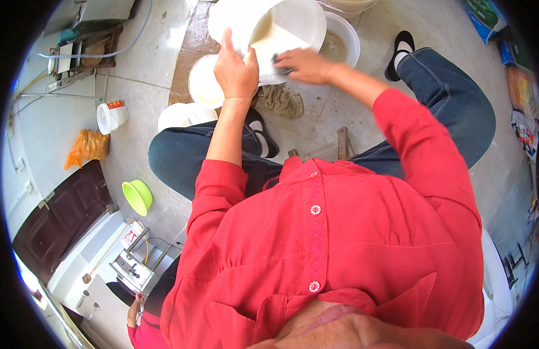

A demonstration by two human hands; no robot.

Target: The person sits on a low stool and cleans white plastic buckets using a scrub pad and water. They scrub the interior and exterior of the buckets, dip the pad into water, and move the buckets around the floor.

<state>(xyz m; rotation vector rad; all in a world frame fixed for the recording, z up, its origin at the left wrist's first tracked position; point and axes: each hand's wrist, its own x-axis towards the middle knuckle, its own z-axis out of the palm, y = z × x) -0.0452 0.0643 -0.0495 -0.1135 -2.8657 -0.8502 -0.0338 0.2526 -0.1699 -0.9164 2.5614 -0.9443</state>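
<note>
A large white plastic bucket (pixel 221 22) lies tipped at the top of the view, its mouth turned partly towards me. My left hand (pixel 237 72) grips it at the near left side, thumb and forefinger pointing away from me. In my right hand (pixel 306 65) is a dark scrubbing pad (pixel 281 65), blurred, held against the near right part of the bucket's mouth. Behind the right hand stands a white tub (pixel 354 39) with cloudy water in it. A crumpled grey-brown rag (pixel 281 101) lies on the floor below the bucket.
White round containers (pixel 204 80) stand left of my left hand, on a brown board (pixel 182 78). A wooden stool part (pixel 342 141) shows between my legs. Farther left are a small white bucket (pixel 112 117), an orange bag (pixel 88 148) and a green basin (pixel 138 197). Another person's hand (pixel 139 298) is at lower left.
</note>
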